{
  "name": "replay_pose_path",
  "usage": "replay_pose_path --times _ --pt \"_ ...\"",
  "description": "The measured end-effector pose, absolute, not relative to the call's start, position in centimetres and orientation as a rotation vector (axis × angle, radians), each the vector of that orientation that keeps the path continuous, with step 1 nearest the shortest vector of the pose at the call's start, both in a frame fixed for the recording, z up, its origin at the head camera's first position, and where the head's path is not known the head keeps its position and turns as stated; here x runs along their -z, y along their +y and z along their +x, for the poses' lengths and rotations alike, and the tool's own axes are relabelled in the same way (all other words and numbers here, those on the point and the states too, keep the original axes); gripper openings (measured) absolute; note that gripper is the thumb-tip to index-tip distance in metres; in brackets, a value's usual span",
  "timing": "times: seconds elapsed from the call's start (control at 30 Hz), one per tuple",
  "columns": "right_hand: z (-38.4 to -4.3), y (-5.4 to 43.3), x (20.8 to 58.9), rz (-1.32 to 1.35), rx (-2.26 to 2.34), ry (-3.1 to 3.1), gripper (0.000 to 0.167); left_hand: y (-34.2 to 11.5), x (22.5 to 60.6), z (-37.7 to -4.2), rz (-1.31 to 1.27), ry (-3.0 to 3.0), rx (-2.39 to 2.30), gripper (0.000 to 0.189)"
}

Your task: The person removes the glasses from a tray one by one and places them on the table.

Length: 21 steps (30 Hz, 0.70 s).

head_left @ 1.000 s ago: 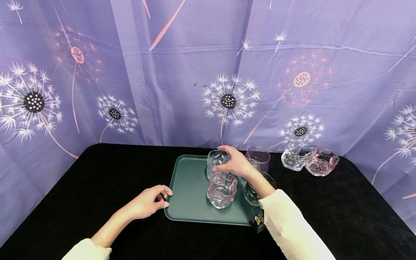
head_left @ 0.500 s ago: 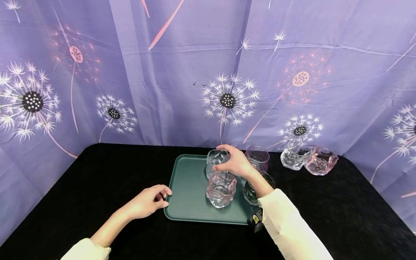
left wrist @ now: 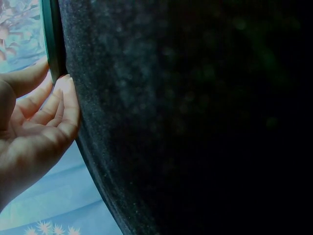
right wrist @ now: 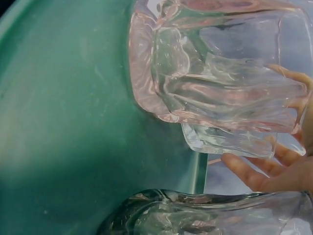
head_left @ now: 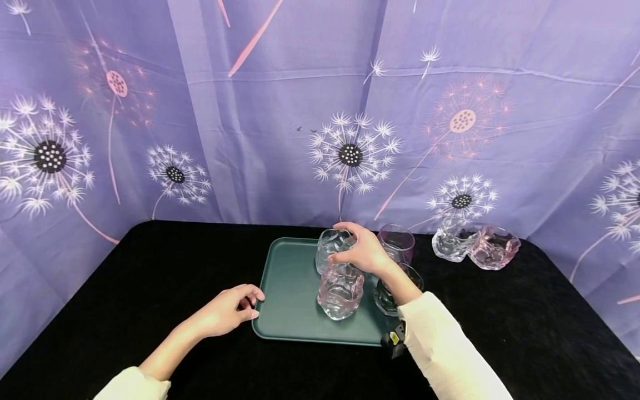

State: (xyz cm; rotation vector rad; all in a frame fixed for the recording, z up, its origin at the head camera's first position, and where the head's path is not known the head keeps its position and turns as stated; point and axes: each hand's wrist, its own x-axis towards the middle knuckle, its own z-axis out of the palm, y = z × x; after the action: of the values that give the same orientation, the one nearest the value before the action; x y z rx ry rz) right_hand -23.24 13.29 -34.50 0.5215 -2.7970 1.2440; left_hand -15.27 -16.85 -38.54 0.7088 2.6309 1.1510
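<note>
clear glass gripped in right hand, near tray back rim; left hand pinches left rim; open tray left of glass.

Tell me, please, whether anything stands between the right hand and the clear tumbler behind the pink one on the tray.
Nothing visible: the right hand grips the clear tumbler near its rim. The pink tumbler stands on the near side, not between them.

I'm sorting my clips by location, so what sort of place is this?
Probably a staged tabletop recording corner: a purple dandelion-print cloth hangs behind a black-topped table that bears a green tray of glass tumblers. The room beyond is out of view.
</note>
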Motion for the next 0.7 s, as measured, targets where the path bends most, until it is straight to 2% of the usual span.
replay_pose_path --times 0.27,0.7 --pt "-23.3 13.8 34.1 0.507 -1.255 -2.757 0.067 -16.8 38.6 -15.4 0.714 2.639 -1.150 0.019" --pt "-22.1 14.9 31.1 0.542 -1.255 -2.720 0.069 -16.7 38.3 -15.1 0.702 2.627 -1.160 0.019"
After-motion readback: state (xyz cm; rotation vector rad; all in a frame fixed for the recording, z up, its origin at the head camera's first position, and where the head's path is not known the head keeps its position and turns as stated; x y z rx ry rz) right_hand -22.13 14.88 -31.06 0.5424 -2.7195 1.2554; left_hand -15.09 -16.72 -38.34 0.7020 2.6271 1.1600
